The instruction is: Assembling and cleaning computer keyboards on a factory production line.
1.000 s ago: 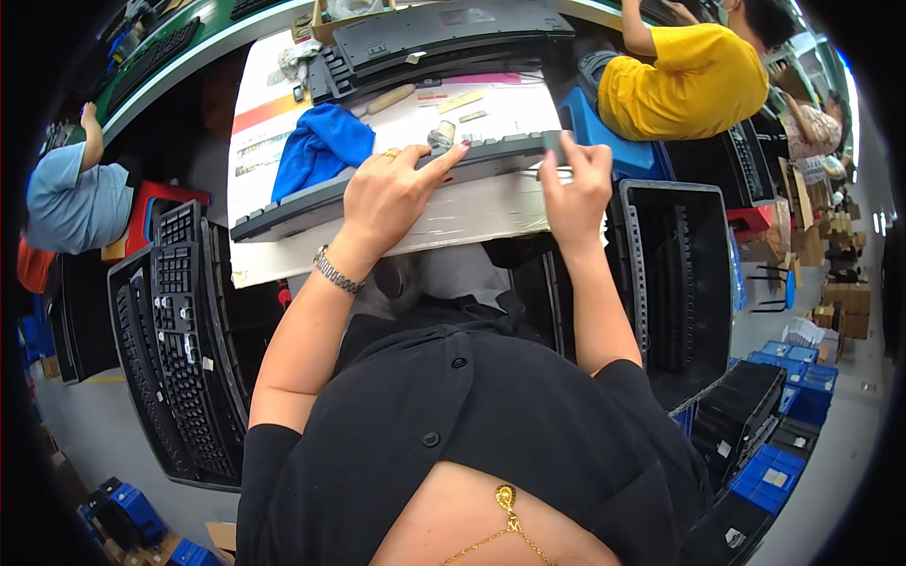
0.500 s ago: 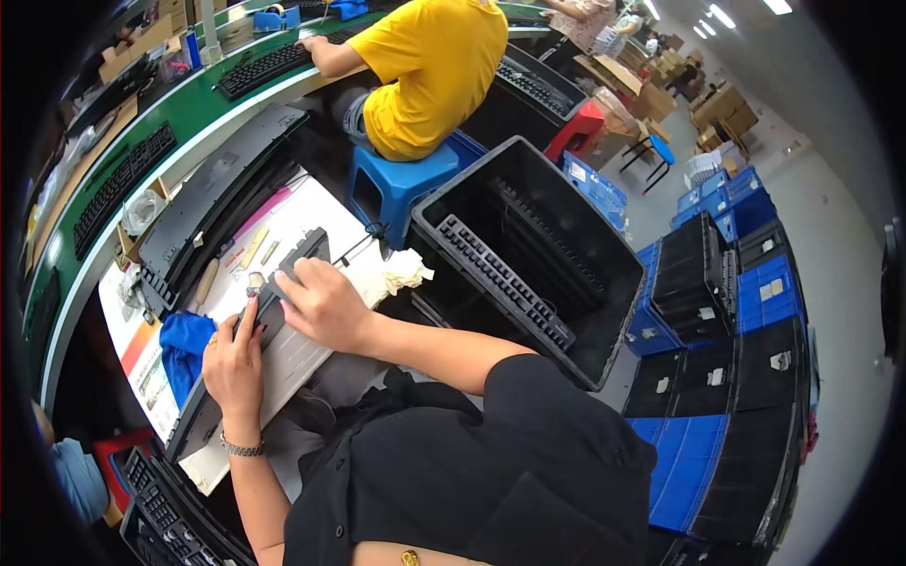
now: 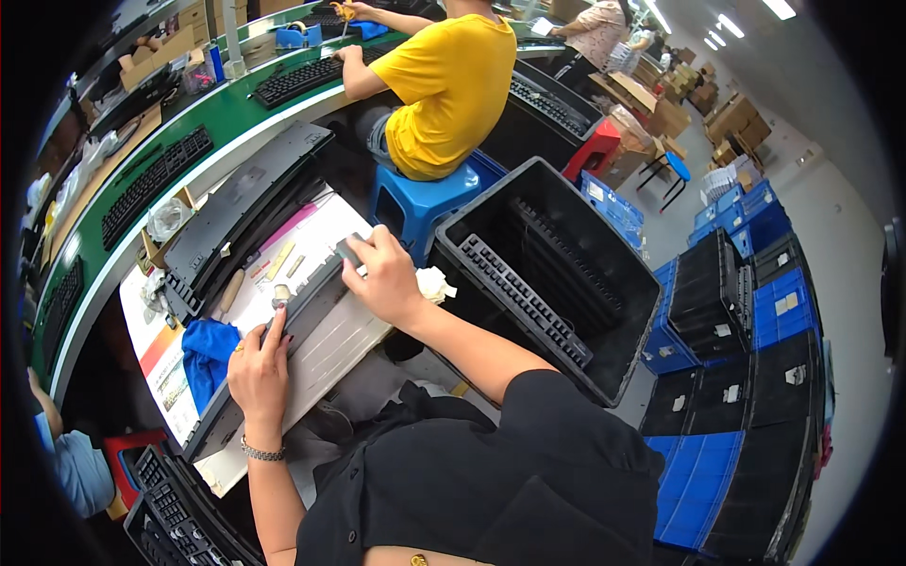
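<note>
A long dark keyboard, its keys not visible to me, lies slanted across the white table in front of me. My left hand holds its near-side middle, thumb and fingers about the edge and the index finger stretched along it. At its far right end, my right hand grips the corner with bent fingers. Just beyond my left fingertip sits a small pale piece. A blue cloth is bunched left of the keyboard. Past it lie a wooden-handled tool and small yellowish strips.
Stacked dark keyboard shells line the table's far side, by the green conveyor bench. On the right stands a black crate holding keyboards. A person in yellow sits on a blue stool. Blue and black crates are piled at right.
My right hand has slid along the keyboard to its far right end. My left hand keeps its hold. The whole view has shifted slightly, and the seated person's arms have moved.
</note>
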`<state>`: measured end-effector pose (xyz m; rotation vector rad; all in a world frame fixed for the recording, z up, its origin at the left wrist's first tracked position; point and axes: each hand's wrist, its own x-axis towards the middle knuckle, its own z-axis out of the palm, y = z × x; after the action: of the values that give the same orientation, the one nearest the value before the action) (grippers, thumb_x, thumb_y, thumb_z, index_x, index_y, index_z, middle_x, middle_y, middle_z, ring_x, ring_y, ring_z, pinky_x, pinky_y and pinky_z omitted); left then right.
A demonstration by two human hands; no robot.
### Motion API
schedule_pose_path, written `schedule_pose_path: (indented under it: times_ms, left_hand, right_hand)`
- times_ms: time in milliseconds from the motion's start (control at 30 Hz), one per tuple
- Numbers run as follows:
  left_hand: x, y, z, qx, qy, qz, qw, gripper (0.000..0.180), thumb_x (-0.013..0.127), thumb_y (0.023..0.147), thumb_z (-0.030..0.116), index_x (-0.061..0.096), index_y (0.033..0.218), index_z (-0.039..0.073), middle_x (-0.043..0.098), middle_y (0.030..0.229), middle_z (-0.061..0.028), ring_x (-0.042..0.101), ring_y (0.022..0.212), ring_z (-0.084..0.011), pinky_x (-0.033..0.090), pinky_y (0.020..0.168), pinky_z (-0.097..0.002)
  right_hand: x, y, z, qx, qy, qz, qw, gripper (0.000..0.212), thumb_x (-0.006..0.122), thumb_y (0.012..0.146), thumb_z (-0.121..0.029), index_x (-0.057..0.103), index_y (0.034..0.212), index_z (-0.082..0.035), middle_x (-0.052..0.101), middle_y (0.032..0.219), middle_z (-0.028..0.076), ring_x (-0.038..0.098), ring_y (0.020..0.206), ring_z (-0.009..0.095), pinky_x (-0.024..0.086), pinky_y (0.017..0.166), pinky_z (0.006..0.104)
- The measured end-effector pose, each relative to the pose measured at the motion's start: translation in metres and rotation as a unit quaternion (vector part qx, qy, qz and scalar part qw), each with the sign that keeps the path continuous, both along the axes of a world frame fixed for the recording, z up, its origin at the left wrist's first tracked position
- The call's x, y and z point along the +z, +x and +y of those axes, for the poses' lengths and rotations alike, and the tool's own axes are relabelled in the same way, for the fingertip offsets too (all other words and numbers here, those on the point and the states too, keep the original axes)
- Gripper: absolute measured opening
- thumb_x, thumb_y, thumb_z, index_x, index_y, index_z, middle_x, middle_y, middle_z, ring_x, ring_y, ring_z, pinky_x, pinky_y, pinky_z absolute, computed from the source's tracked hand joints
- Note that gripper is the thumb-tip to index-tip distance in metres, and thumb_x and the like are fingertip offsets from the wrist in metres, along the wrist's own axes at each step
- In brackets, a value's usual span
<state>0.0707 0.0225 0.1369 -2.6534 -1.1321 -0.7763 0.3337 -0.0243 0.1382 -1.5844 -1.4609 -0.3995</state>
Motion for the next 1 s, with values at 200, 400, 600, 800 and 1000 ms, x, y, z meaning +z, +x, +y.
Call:
schedule_pose_path:
  times_ms: [200, 400, 600, 800, 1000]
  left_hand:
    - [0.002, -0.004, 0.005, 0.006, -0.019, 0.004, 1.000, 0.050, 0.075, 0.093, 0.021, 0.069, 0.142, 0.031, 0.072, 0.114, -0.0028, 0.068, 0.086, -0.0207, 0.054, 0.077, -0.0322]
    - [0.006, 0.001, 0.001, -0.006, -0.004, -0.007, 1.000, 0.050, 0.075, 0.093, 0.021, 0.070, 0.142, 0.031, 0.072, 0.114, -0.0036, 0.068, 0.085, -0.0206, 0.054, 0.076, -0.0320]
    - [0.002, -0.003, 0.000, -0.002, 0.000, -0.008, 1.000, 0.050, 0.076, 0.093, 0.021, 0.070, 0.141, 0.031, 0.072, 0.112, -0.0033, 0.068, 0.082, -0.0203, 0.054, 0.076, -0.0315]
    - [0.001, -0.004, 0.001, -0.007, 0.019, -0.011, 1.000, 0.049, 0.076, 0.093, 0.023, 0.070, 0.141, 0.032, 0.073, 0.111, -0.0022, 0.068, 0.080, -0.0192, 0.054, 0.075, -0.0312]
    - [0.007, -0.004, 0.001, 0.003, 0.011, 0.012, 1.000, 0.049, 0.076, 0.093, 0.023, 0.069, 0.141, 0.034, 0.073, 0.109, -0.0012, 0.069, 0.079, -0.0175, 0.054, 0.073, -0.0304]
  right_hand:
    - [0.007, -0.058, -0.003, 0.085, 0.011, -0.081, 0.993, 0.036, 0.075, 0.084, -0.013, 0.069, 0.117, -0.001, 0.056, 0.096, 0.015, 0.057, 0.077, 0.028, 0.050, 0.068, 0.0359]
    - [0.005, -0.026, -0.002, 0.027, -0.033, -0.023, 0.999, 0.036, 0.074, 0.084, -0.013, 0.067, 0.118, -0.004, 0.055, 0.092, 0.013, 0.055, 0.074, 0.026, 0.049, 0.066, 0.0363]
    - [0.003, -0.032, -0.006, 0.054, -0.017, -0.043, 0.997, 0.036, 0.073, 0.084, -0.011, 0.067, 0.118, -0.005, 0.054, 0.090, 0.011, 0.055, 0.072, 0.025, 0.049, 0.064, 0.0365]
    - [0.004, -0.045, -0.005, 0.046, -0.030, -0.031, 0.998, 0.037, 0.074, 0.082, -0.009, 0.068, 0.119, -0.005, 0.056, 0.092, 0.011, 0.055, 0.071, 0.025, 0.049, 0.064, 0.0364]
    - [-0.006, -0.037, -0.003, 0.087, -0.007, -0.015, 0.996, 0.037, 0.072, 0.081, -0.008, 0.067, 0.118, -0.005, 0.056, 0.090, 0.014, 0.057, 0.074, 0.030, 0.051, 0.070, 0.0381]
